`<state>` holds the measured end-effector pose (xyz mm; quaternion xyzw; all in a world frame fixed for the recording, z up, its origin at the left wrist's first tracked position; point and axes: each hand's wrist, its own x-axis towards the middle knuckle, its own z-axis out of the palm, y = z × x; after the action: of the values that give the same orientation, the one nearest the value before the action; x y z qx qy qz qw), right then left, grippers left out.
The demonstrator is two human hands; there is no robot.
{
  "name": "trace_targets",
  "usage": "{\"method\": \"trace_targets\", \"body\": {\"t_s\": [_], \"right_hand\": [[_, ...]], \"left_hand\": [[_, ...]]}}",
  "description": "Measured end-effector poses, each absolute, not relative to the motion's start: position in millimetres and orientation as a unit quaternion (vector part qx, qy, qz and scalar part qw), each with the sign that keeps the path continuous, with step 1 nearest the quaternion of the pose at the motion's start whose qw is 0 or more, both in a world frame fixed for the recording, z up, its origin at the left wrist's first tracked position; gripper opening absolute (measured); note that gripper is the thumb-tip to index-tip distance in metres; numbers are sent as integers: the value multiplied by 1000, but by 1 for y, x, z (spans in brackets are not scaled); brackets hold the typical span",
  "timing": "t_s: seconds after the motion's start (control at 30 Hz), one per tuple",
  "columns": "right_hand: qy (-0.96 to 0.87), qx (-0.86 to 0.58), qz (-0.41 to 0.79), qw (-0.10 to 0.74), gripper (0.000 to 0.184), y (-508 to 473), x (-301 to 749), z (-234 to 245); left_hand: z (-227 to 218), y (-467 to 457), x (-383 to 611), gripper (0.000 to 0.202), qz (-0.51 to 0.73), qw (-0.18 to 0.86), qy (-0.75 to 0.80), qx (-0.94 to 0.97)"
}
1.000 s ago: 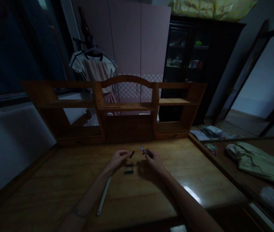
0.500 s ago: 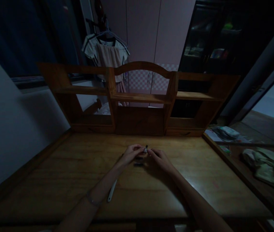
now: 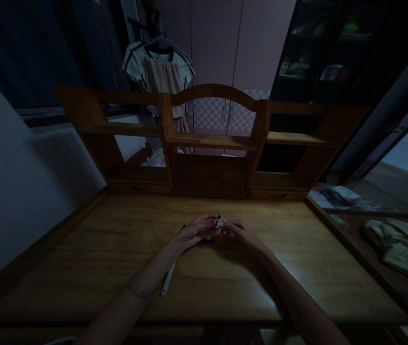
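Observation:
Between my two hands is a small silver-and-black metal piece (image 3: 219, 223), too small and dim to name more exactly. My left hand (image 3: 197, 230) is closed, with its fingertips gripping the piece from the left. From the right, my right hand (image 3: 240, 231) pinches the same piece between thumb and fingers. Both hands are just above the wooden desk top (image 3: 117, 268). Under them lies a small dark strip (image 3: 206, 241), partly hidden. A long pale handle (image 3: 168, 279) lies beside my left forearm, its far end hidden behind the wrist.
A wooden shelf unit (image 3: 213, 140) with open compartments stands along the desk's back edge. To the right is a lower surface with a folded pale garment (image 3: 405, 247) and plastic packets (image 3: 343, 195). A wall (image 3: 17, 191) borders the left side. Clothes (image 3: 160, 72) hang behind.
The metal piece has turned a little and shows more of its silver part. My fingers have shifted around it, and my left hand now covers more of the dark items below. The view has shifted slightly.

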<state>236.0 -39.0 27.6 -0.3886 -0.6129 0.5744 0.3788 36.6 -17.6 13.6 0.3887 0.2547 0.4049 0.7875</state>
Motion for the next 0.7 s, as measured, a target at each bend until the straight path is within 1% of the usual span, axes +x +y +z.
{"method": "trace_targets", "body": {"t_s": [0.1,0.17,0.37,0.7], "right_hand": [[-601,-377,596,375,46,-39,237,27],[-603,-372,603,367,45,-40,238,27],[-626,-370,571,380,42,-43,241,35],[-685,-388,497,366,46,-47,240,45]], "left_hand": [[20,-20,37,45,404,792,237,392],[21,-21,38,50,405,792,231,394],[16,-19,36,41,418,781,257,387],[16,-20,36,41,421,774,259,395]]}}
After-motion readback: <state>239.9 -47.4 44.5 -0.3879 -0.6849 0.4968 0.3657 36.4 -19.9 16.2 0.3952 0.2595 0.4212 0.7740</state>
